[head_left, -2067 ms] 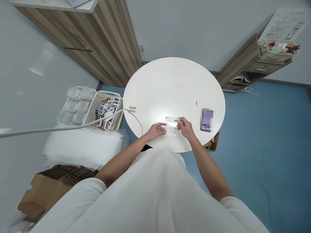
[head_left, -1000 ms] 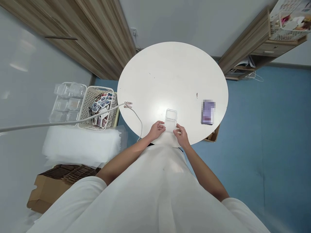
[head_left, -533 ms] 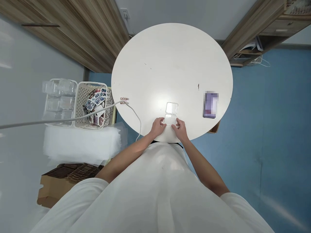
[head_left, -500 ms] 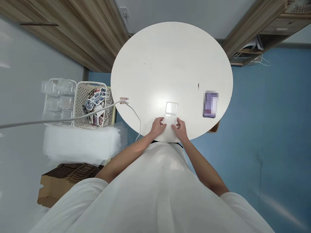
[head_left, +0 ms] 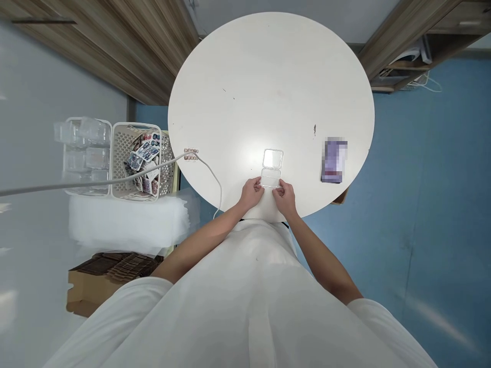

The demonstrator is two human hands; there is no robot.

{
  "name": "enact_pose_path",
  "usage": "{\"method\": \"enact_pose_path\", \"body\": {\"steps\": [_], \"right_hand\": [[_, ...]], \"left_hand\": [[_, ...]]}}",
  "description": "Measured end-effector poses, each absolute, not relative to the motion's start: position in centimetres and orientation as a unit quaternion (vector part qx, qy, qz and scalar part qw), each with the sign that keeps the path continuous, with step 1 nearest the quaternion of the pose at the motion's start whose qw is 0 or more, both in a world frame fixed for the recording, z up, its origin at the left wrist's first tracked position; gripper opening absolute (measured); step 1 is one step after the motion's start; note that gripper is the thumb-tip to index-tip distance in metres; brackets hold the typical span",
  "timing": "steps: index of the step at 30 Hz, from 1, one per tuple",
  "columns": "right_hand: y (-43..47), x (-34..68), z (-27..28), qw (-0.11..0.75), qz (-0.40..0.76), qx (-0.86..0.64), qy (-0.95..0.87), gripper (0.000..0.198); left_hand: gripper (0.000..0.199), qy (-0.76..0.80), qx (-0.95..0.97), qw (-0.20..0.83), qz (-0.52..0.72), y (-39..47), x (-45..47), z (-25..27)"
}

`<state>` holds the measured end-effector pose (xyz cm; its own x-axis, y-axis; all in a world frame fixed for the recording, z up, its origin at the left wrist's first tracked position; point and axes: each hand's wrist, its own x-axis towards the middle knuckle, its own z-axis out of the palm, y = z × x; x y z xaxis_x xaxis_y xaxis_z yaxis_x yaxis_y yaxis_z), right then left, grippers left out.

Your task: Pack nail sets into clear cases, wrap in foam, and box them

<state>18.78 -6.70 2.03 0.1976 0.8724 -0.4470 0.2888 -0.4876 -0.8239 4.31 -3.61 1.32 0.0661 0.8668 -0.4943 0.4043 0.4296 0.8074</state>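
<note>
Your left hand [head_left: 251, 193] and right hand [head_left: 285, 199], half curled, pinch the open clear case [head_left: 271, 178] by its sides. At mid-frame, the white table [head_left: 268, 76] is under it.

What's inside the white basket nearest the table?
Inside the white, perforated plastic basket are jumbled, flat, colourful printed sheets. They hide whatever lies beneath, and a long, whitish, round cable covers a strip.

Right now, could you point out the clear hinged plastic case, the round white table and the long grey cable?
Clear hinged plastic case [head_left: 271, 168]: head view, on its hinge.
Round white table [head_left: 270, 87]: head view, bare top.
Long grey cable [head_left: 111, 182]: head view, on its middle stretch.
</note>
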Motion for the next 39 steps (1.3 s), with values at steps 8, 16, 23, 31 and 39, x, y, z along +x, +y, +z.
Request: {"method": "enact_pose_path", "body": {"steps": [8,16,23,31,39], "right_hand": [[-5.2,19.3,1.2,0.314,0.457,-0.712,-0.432,0.052],[-5.3,19.1,1.2,0.327,0.442,-0.708,-0.443,0.053],[-5.4,19.2,0.9,0.326,0.439,-0.705,-0.451,0.056],[-5.5,19.3,0.7,0.32,0.431,-0.708,-0.459,0.059],[-6.2,18.3,2.5,0.337,0.341,-0.741,-0.47,0.055]], "left_hand": [[0.044,0.643,0.483,0.545,0.237,-2.1,5.2,1.3],[0.047,0.643,0.473,0.545,0.255,-2.0,5.3,1.5],[0.046,0.645,0.475,0.542,0.254,-2.2,5.4,1.6],[0.049,0.642,0.477,0.547,0.247,-2.4,5.2,1.3],[0.041,0.628,0.524,0.527,0.23,-3.0,-0.2,2.0]]}}
